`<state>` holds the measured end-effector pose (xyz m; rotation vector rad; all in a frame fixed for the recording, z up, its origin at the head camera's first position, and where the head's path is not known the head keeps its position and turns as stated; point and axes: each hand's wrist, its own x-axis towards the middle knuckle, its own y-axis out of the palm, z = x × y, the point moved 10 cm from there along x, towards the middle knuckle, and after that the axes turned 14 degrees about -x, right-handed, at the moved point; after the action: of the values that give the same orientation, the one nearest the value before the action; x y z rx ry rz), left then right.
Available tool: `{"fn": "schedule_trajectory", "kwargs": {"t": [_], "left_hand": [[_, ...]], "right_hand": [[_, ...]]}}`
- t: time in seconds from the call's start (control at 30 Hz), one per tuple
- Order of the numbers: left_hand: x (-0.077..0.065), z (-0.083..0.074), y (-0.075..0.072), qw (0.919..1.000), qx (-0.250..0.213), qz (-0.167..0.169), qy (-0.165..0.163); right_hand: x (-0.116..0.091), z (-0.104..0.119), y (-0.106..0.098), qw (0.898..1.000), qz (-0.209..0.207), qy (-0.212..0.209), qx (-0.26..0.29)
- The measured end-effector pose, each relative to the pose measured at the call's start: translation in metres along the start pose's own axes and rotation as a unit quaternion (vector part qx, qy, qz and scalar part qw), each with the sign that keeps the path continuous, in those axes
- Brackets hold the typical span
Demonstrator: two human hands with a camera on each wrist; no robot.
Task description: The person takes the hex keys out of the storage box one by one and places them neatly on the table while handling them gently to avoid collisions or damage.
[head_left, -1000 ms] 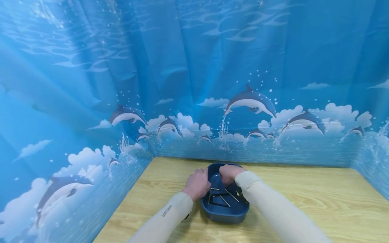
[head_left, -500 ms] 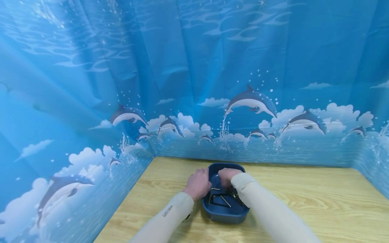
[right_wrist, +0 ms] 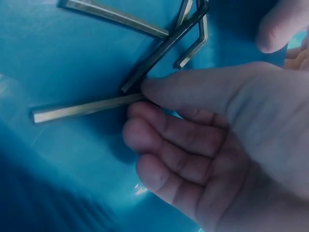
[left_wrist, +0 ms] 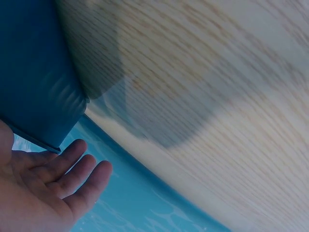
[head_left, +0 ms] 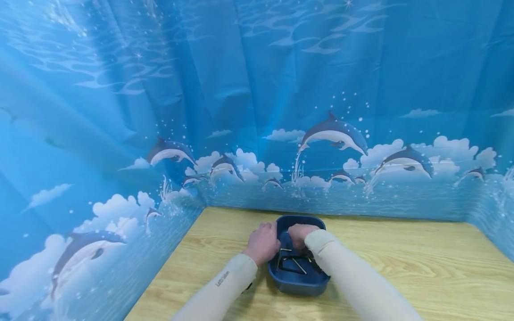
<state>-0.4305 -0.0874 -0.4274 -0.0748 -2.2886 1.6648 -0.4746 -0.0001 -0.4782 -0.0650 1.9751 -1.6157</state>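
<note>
A dark blue tub [head_left: 301,287] stands on the wooden table with several hex keys [head_left: 299,266] lying in it. My left hand [head_left: 263,243] rests at its left rim. In the left wrist view the fingers [left_wrist: 87,191] are loosely extended past the rim, beside the tub's outer wall [left_wrist: 38,72]. My right hand [head_left: 301,234] reaches inside the tub. In the right wrist view its thumb and forefinger pinch the end of a brass-coloured hex key [right_wrist: 87,108]. A black hex key [right_wrist: 161,50] lies right at the thumb tip, across another brass-coloured one [right_wrist: 116,18].
The tub sits on the wood-grain table [head_left: 401,263], close to its back edge. A blue dolphin-print curtain [head_left: 257,111] hangs behind the table and along its left and right sides.
My right hand and forearm have shifted slightly left, and the sleeve now covers a hex key that showed at the tub's right side. The left hand has stayed at the rim.
</note>
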Motion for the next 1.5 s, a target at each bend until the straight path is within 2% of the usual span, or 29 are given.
{"fn": "schedule_trajectory", "kwargs": {"t": [0.2,0.33,0.43,0.73,0.93,1.07,1.27,1.5], "left_hand": [[0.0,-0.001,0.0,1.0,0.001,0.007,-0.001],[0.0,0.001,0.002,0.9999,-0.001,0.011,-0.011],[0.001,0.002,0.002,0.9998,0.002,0.012,-0.015],[-0.001,0.002,0.002,0.9995,-0.005,0.021,-0.022],[0.0,0.003,0.002,0.9996,-0.001,0.02,-0.019],[0.0,0.003,0.001,0.9997,0.001,0.018,-0.019],[0.0,0.001,0.0,0.9998,-0.004,0.01,-0.016],[-0.001,-0.002,-0.003,1.0,-0.002,0.0,-0.005]], "right_hand": [[-0.008,0.002,-0.003,1.0,-0.009,-0.011,-0.022],[-0.019,0.001,-0.013,0.999,-0.036,-0.02,-0.021],[-0.035,0.004,-0.026,0.999,-0.045,-0.016,-0.022],[-0.044,-0.002,-0.035,0.995,-0.076,-0.021,-0.053],[-0.047,-0.006,-0.042,0.994,-0.098,-0.012,-0.038],[-0.057,-0.004,-0.049,0.992,-0.122,-0.014,-0.018],[-0.081,0.003,-0.059,0.985,-0.162,-0.059,0.018],[-0.112,0.007,-0.071,0.975,-0.179,-0.113,0.072]]}}
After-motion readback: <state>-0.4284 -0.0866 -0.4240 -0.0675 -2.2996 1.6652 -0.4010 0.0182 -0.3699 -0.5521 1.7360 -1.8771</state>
